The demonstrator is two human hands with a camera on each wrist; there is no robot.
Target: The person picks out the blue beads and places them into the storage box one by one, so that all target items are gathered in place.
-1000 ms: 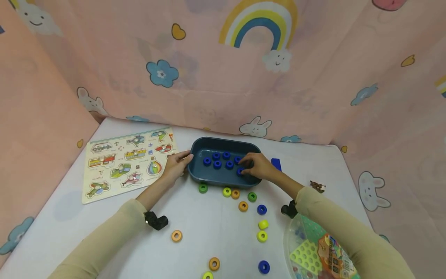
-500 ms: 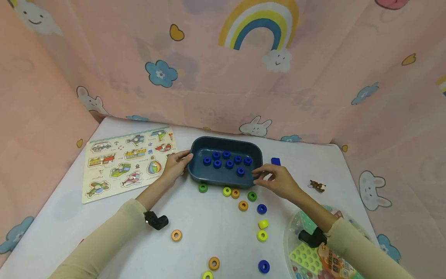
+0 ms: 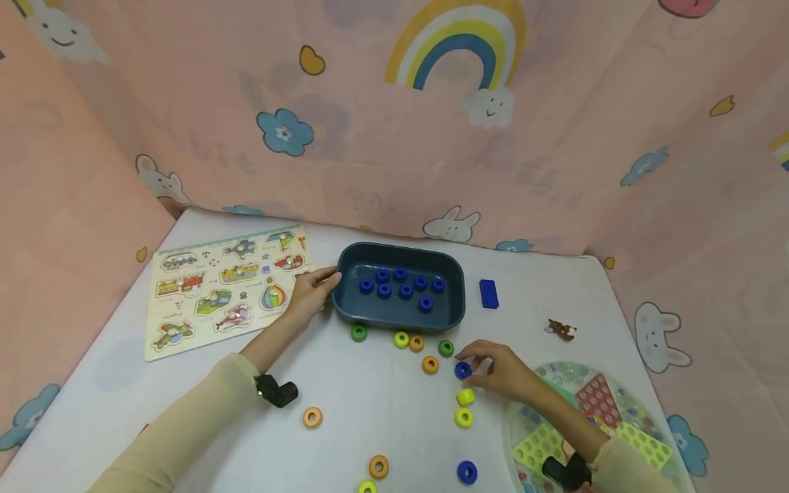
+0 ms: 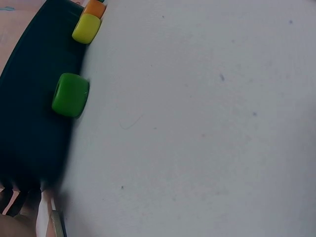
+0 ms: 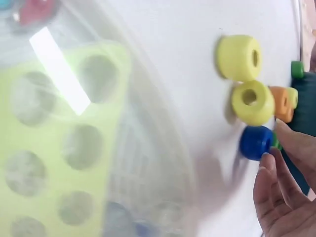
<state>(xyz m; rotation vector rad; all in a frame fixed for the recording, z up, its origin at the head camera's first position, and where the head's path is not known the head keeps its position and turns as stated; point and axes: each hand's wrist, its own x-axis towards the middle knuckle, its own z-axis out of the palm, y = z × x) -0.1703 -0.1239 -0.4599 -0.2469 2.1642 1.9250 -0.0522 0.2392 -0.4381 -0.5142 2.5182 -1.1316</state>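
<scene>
My left hand [image 3: 313, 291] holds the left end of a dark blue tray [image 3: 397, 322], thumb by its rim; its fingers [image 4: 27, 210] show at the tray's end in the left wrist view. Several blue ring-shaped beads [image 3: 405, 291] lie inside the tray. On the cloth right of the tray's front corner, my right hand [image 3: 502, 370] has thumb and fingers curved around another blue bead [image 3: 463, 370]. The right wrist view shows fingertips at this blue bead [image 5: 256, 143], beside a yellow bead [image 5: 253, 102]. Whether they press firmly on it is hard to tell.
Green [image 3: 359, 333], yellow [image 3: 401, 339] and orange beads [image 3: 430, 364] lie along the tray's front. More are scattered nearer. A picture puzzle board [image 3: 228, 287] lies left, a blue block [image 3: 489, 294] and small brown figure [image 3: 561, 330] right. A round clear case [image 3: 637, 411] sits under the right forearm.
My right hand has left a blue bead in the tray and moved right and nearer to the blue bead on the cloth. The left hand and tray have stayed put.
</scene>
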